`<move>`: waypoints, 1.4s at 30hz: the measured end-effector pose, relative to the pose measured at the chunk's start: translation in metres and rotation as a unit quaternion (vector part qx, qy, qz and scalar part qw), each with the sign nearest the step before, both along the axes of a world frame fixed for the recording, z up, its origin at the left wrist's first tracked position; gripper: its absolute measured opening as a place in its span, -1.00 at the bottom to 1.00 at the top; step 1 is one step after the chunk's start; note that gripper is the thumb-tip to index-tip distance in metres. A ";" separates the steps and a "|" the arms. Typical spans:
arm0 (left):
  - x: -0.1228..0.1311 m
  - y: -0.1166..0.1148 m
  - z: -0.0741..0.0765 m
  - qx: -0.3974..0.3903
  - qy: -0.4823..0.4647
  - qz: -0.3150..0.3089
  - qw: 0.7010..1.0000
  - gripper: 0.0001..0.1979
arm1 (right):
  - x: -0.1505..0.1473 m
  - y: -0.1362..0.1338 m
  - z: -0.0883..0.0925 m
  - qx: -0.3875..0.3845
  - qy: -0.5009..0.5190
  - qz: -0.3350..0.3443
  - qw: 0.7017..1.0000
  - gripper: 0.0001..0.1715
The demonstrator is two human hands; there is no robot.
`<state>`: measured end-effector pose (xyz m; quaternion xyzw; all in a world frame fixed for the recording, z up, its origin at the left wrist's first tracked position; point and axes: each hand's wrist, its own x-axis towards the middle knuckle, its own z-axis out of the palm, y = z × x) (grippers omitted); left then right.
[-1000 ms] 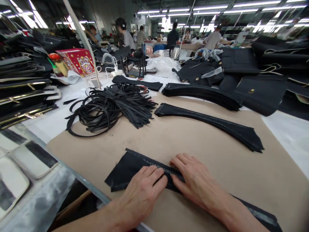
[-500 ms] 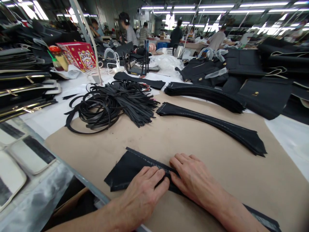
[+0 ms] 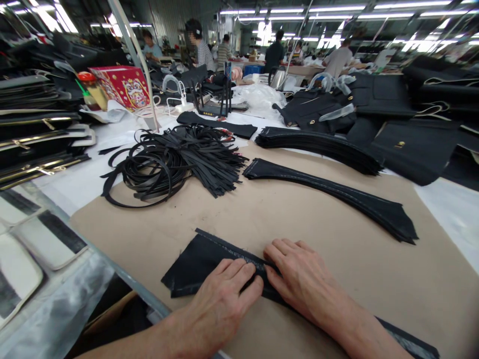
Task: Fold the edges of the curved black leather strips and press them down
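Note:
A long black panel (image 3: 202,262), leather-like, lies across brown paper, flared at its left end and narrow in the middle. A rough, whitish glue-like line runs along its upper edge. My left hand (image 3: 226,294) presses on the narrow part, thumb and fingers drawn together at the edge. Just to its right, my right hand (image 3: 299,274) pinches the same edge, fingers curled over the far side and thumb on the near side. Both forearms come in from below, and the right one covers much of the panel's right half.
Stacks of similar black panels (image 3: 329,194) lie beyond my hands. Coiled black strips (image 3: 157,164) sit to the left of them. Black bag parts (image 3: 411,144) are heaped at the right. Brown paper (image 3: 179,214) covers the table, whose metal edge (image 3: 123,276) runs at left.
Both hands stay on the same part of the panel. The right hand's fingers have shifted very slightly to the right; the camera view has moved a little.

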<state>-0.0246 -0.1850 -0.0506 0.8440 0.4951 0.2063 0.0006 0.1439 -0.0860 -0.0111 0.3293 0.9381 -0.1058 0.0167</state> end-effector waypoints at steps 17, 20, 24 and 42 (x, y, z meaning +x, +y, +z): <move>-0.003 -0.007 -0.005 -0.028 0.021 0.037 0.999 -0.61 | 0.014 0.000 -0.018 -0.024 0.120 0.090 0.988 -0.76; -0.001 -0.006 -0.002 -0.029 0.013 0.055 0.998 -0.65 | 0.026 -0.004 -0.027 -0.026 0.164 0.102 0.981 -0.61; -0.001 -0.003 0.003 -0.036 -0.008 0.085 0.996 -0.64 | 0.045 -0.010 -0.033 -0.030 0.183 0.089 0.979 -0.46; -0.117 0.019 0.022 -0.058 -0.093 0.141 0.984 -0.77 | 0.058 -0.011 -0.030 0.080 0.171 0.096 0.977 -0.38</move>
